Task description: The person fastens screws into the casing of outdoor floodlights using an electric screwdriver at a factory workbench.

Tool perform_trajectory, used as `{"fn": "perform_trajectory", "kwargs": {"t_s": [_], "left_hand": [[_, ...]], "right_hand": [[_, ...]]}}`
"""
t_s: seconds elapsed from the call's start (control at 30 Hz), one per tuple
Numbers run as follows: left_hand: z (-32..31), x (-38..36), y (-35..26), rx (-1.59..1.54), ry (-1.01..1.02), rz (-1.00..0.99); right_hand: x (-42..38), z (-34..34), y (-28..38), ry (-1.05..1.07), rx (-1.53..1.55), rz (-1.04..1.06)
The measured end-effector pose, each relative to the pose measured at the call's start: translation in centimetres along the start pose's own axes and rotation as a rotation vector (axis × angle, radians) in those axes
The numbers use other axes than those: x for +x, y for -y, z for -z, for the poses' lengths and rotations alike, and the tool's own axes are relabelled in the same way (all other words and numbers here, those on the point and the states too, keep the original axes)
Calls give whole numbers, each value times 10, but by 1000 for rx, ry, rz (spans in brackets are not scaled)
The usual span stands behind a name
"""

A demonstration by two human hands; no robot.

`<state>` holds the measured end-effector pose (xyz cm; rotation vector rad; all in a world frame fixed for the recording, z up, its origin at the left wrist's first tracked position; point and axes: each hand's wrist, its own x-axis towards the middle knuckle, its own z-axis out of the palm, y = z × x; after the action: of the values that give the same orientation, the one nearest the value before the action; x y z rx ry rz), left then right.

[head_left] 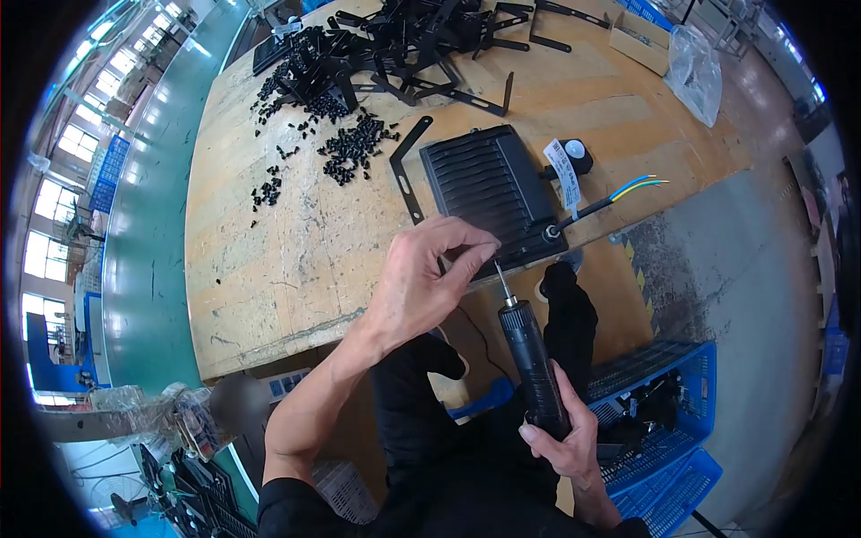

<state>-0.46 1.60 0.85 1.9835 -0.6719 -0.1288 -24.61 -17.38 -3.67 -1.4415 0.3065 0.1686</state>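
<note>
My right hand (563, 432) is wrapped round the lower body of a black electric screwdriver (531, 363), whose bit points up at the near edge of a black ribbed housing (491, 188). Close to the bit tip, my left hand (426, 273) pinches with thumb and forefinger; what lies between the fingertips is too small to make out. A black slotted bracket (405, 170) rests along the left side of the housing. From the housing's right side comes a black cable (592, 210) with blue and yellow-green wire ends, beside a white label (564, 176).
Loose black screws (352, 148) and a heap of black brackets (404, 54) lie on the wooden table (260, 305). A small cardboard box (639, 43) and a plastic bag (695, 76) are at the far right. Blue crates (664, 448) stand below, right.
</note>
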Motion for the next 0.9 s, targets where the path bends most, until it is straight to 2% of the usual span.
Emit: {"fn": "perform_trajectory", "kwargs": {"t_s": [0.23,0.3,0.37,0.43,0.5,0.57,0.63,0.7,0.83,0.9], "left_hand": [[7,-6,-1,52,62,0],[9,-8,1,-69,-31,-44],[19,8,24,188,-241,-198],[32,35,36,504,-407,-242],[37,63,65,634,-466,-195],[40,85,85,621,-472,-198],[42,95,90,522,-396,-61],[45,99,97,491,-408,-136],[40,98,55,513,-349,-183],[32,104,51,684,-292,-254]], "right_hand": [[1,-2,-4,-18,-1,2],[3,-1,-9,-18,-30,49],[8,0,-10,-19,-45,55],[13,-1,-12,1,-62,62],[15,-1,-16,9,-31,68],[19,-1,-18,14,-39,63],[18,0,-19,0,-42,53],[15,2,-20,-3,-57,74],[-2,10,-27,-19,-9,66],[-7,13,-28,-66,44,0]]}}
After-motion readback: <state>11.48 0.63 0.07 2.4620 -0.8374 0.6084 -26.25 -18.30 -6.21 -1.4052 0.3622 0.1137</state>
